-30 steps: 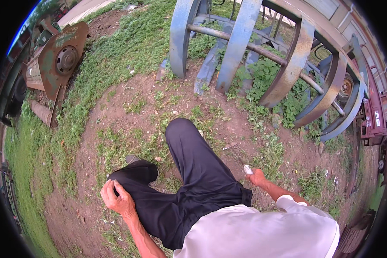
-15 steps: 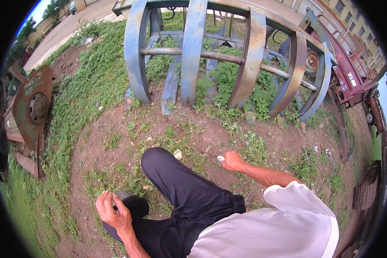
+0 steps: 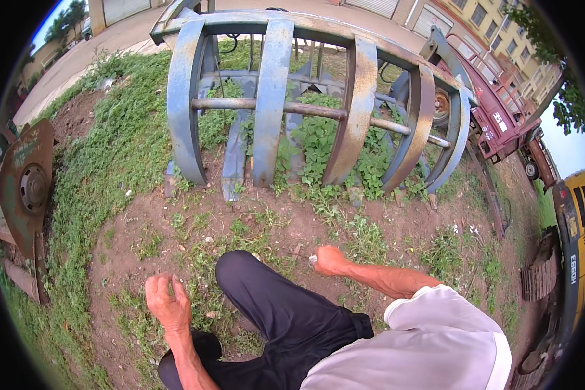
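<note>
My right hand (image 3: pixel 331 261) is closed in a fist over the bare soil. A small whitish, crumpled-looking piece (image 3: pixel 312 259) pokes out of its thumb side; its kind is too small to tell. To the left of my knees, my left hand (image 3: pixel 168 300) hangs above the weeds with fingers curled toward the thumb. Whatever it may hold is hidden behind the fingers. My bent leg in dark trousers (image 3: pixel 266 286) lies between the two hands.
Ahead stands a blue, rusty curved-bar metal grapple frame (image 3: pixel 273 104) with weeds growing through it. A rusty machine part (image 3: pixel 29 185) sits at left. A dark red vehicle (image 3: pixel 494 127), a metal track (image 3: pixel 539 270) and a yellow-black machine (image 3: pixel 573 240) are at right.
My view has tilted up and turned slightly right, bringing more of the yellow machine in. The left hand has lifted forward, away from my foot. The right hand stays closed on the whitish piece.
</note>
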The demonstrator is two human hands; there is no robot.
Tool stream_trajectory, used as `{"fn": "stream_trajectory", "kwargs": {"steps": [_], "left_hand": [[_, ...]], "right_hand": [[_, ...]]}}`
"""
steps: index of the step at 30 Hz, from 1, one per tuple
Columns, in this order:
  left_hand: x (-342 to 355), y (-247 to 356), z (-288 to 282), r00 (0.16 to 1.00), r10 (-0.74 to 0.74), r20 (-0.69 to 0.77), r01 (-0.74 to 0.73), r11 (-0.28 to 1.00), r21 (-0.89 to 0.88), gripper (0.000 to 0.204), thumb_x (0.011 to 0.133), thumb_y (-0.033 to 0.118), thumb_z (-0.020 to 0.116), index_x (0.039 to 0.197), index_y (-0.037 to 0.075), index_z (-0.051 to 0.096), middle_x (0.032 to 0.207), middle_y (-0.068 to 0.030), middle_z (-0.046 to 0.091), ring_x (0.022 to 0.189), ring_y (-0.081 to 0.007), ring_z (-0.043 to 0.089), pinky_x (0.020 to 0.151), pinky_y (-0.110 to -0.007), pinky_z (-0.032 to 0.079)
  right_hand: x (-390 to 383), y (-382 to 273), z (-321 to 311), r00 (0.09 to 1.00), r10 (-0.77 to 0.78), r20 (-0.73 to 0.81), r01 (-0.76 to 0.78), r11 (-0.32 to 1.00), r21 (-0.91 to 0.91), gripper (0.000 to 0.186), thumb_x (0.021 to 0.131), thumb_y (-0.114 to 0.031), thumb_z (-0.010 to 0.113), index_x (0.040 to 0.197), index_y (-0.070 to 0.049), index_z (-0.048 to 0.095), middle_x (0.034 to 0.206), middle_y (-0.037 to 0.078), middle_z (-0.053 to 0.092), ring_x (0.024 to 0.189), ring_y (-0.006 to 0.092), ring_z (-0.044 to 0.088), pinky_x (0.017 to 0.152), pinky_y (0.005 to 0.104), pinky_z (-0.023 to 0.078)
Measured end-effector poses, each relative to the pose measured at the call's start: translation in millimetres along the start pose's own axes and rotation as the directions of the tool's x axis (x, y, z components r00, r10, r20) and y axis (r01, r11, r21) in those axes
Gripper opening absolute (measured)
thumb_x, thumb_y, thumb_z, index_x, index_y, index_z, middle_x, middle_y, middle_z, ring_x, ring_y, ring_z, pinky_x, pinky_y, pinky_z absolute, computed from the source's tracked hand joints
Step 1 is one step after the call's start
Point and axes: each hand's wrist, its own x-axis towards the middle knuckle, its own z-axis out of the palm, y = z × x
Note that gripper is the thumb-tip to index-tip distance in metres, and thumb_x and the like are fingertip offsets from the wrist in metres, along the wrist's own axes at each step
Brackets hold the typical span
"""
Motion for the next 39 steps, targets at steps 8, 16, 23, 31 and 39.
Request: {"fn": "stream_trajectory", "kwargs": {"steps": [8,16,23,31,39], "left_hand": [[8.1,2.5,-7.3,0.996,-0.088,0.028,0.089,0.996,-0.009,0.008,0.081,0.004,0.071,0.085,0.001,0.065,0.086,-0.0146,0.061,0.081,-0.0358,0.058,0.072,-0.045,0.047],[1.3,3.7,5.0,0.986,-0.124,0.109,0.128,0.991,-0.034,0.015,0.079,0.013,0.075,0.083,0.003,0.065,0.082,-0.0152,0.059,0.082,-0.0371,0.059,0.071,-0.049,0.049],[-16.9,-6.5,-5.8,0.953,-0.19,0.235,0.194,0.981,0.004,0.019,0.081,0.018,0.073,0.086,0.0,0.066,0.085,-0.0179,0.062,0.088,-0.0382,0.063,0.074,-0.05,0.052],[-12.2,-4.3,1.0,0.895,-0.199,0.399,0.206,0.978,0.024,0.02,0.084,0.018,0.067,0.087,-0.002,0.067,0.087,-0.0209,0.066,0.093,-0.0411,0.065,0.074,-0.053,0.055],[-20.0,-12.5,-2.8,0.852,-0.245,0.463,0.255,0.966,0.043,0.018,0.084,0.014,0.062,0.087,-0.002,0.069,0.089,-0.0217,0.067,0.094,-0.041,0.065,0.079,-0.052,0.055]], "right_hand": [[15.7,-26.9,-12.8,0.998,-0.005,0.067,0.007,0.999,-0.039,0.031,0.073,-0.021,0.064,0.087,0.006,0.072,0.09,0.03,0.069,0.091,0.0433,0.07,0.082,0.0487,0.056],[44.1,-19.9,-34.3,0.996,0.064,0.054,-0.057,0.991,-0.119,0.04,0.074,-0.029,0.073,0.087,0.009,0.072,0.09,0.03,0.07,0.088,0.0421,0.071,0.08,0.0445,0.057],[81.0,-20.2,-23.1,0.998,-0.026,0.065,0.033,0.993,-0.113,0.04,0.071,-0.025,0.084,0.079,0.012,0.07,0.074,0.023,0.07,0.067,0.0333,0.071,0.067,0.0419,0.055],[125.0,28.5,-24.9,0.995,-0.001,0.102,0.002,1.0,-0.002,0.033,0.072,-0.016,0.081,0.082,0.013,0.07,0.077,0.024,0.071,0.065,0.0332,0.071,0.063,0.0441,0.057],[107.5,-8.2,-48.9,0.972,0.015,0.233,-0.065,0.976,0.209,0.018,0.076,0.0,0.077,0.081,0.015,0.068,0.073,0.021,0.069,0.052,0.0298,0.067,0.038,0.0399,0.053]]}}
